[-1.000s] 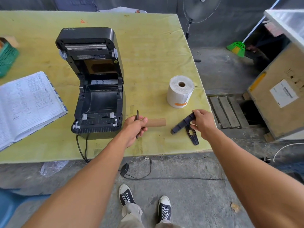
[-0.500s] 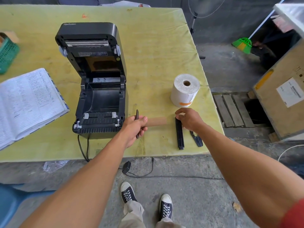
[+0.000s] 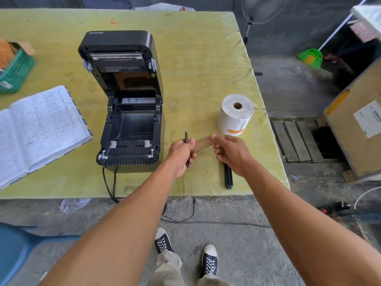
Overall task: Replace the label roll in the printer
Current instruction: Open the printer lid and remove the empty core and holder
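The black label printer stands on the yellow-green table with its lid up and its roll bay bare. A full white label roll stands on end to the printer's right. My left hand grips one end of an empty brown cardboard core together with a thin black spindle end piece. My right hand holds the core's other end between thumb and curled fingers. A black spindle bar lies on the table under my right wrist.
An open written ledger lies left of the printer, with a green basket behind it. The printer's cable drops over the near table edge. A wooden crate and a pallet stand on the floor to the right.
My right hand set the black spindle bar down on the table, then moved left and took hold of the free end of the cardboard core. My left hand has kept its grip.
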Action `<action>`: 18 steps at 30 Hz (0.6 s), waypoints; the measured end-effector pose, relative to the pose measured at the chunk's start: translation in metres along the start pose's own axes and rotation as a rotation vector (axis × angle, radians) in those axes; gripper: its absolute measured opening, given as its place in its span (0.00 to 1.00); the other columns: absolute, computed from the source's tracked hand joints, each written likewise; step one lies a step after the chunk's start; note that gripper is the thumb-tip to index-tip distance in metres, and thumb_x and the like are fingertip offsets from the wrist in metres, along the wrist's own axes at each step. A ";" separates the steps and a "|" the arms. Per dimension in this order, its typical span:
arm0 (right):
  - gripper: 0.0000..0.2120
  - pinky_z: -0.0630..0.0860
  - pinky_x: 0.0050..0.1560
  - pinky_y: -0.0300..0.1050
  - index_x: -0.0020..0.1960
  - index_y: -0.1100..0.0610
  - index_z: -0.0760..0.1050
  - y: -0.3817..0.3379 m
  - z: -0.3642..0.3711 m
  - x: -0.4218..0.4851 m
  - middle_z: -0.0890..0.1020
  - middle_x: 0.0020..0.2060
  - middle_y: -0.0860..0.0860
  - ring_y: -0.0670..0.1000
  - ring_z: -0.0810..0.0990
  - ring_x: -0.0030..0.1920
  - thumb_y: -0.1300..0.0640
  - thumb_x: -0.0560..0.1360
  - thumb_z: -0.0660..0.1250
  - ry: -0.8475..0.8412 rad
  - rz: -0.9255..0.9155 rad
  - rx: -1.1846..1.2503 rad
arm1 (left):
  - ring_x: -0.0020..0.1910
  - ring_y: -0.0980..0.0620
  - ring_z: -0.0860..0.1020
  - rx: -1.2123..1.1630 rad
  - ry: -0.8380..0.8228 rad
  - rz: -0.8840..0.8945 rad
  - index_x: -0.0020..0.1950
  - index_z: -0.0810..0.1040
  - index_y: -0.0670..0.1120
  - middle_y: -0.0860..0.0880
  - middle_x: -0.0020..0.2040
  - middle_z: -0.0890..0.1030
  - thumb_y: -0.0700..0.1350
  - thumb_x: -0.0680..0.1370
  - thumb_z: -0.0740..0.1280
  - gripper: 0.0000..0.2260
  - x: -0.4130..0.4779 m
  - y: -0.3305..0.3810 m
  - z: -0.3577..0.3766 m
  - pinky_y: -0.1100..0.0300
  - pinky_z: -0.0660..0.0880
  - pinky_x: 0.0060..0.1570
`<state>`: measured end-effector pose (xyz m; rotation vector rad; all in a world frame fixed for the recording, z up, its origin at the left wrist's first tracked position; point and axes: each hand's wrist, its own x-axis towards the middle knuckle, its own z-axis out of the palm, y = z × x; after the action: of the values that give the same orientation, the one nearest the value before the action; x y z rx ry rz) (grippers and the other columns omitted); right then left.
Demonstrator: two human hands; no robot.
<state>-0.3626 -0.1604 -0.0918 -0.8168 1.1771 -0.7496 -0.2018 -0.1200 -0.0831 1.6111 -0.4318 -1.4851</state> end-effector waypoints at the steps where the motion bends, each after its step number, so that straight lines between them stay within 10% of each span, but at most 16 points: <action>1: 0.11 0.77 0.32 0.40 0.50 0.59 0.78 -0.002 0.001 0.001 0.78 0.36 0.52 0.48 0.79 0.33 0.53 0.74 0.73 0.060 -0.014 0.082 | 0.31 0.55 0.72 -0.005 0.015 -0.002 0.54 0.75 0.43 0.44 0.43 0.79 0.44 0.82 0.61 0.06 0.000 0.000 0.001 0.63 0.66 0.27; 8: 0.09 0.80 0.32 0.42 0.50 0.59 0.76 -0.012 -0.007 0.002 0.80 0.41 0.56 0.49 0.80 0.33 0.53 0.76 0.69 0.102 -0.002 -0.446 | 0.38 0.49 0.72 0.119 0.114 -0.033 0.56 0.76 0.39 0.46 0.42 0.71 0.41 0.81 0.61 0.09 0.004 -0.009 -0.004 0.52 0.77 0.39; 18: 0.25 0.82 0.49 0.57 0.61 0.61 0.73 0.007 0.015 0.004 0.83 0.44 0.59 0.59 0.86 0.38 0.46 0.73 0.74 0.065 -0.019 -1.043 | 0.42 0.46 0.81 0.714 0.256 0.087 0.40 0.82 0.42 0.46 0.42 0.84 0.43 0.72 0.74 0.05 0.009 -0.036 -0.020 0.59 0.75 0.40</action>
<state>-0.3462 -0.1580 -0.0969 -1.6596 1.6244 -0.1157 -0.1923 -0.0995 -0.1181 2.2625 -0.9423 -1.0864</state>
